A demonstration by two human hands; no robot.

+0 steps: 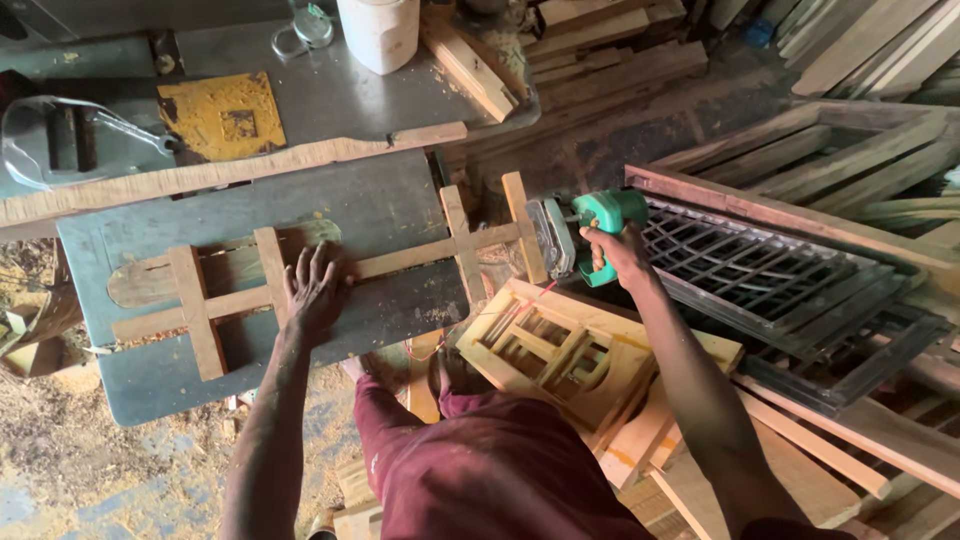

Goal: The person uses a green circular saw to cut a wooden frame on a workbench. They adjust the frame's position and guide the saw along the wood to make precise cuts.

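Nearest to the camera, a dark red garment (500,470) is seen, and both bare arms are stretched out from it. The left hand (315,290) is laid flat on a wooden lattice piece (330,275), with the fingers (318,258) spread and pressed down on the long middle rail. This piece is lying on a dark grey surface (390,215), and its right end is pushed past the edge of it.

The right hand (615,250) is closed around the green handle of a power tool (580,230); the fingers are wrapped firmly on the grip. The head of the tool is held against the last cross slat, just left of these fingers.

The lattice piece is judged to be light and stiff, but thin at the joints, so it is best held down on the long rail, near the worked end. The tool is judged to be heavier and to need a full grip.

Below the right fingers, a pale wooden frame (570,355) is leaning. Right of them, a dark lattice panel (760,270) is lying. Farther away, a white container (380,32) and stacked planks (600,50) are seen.
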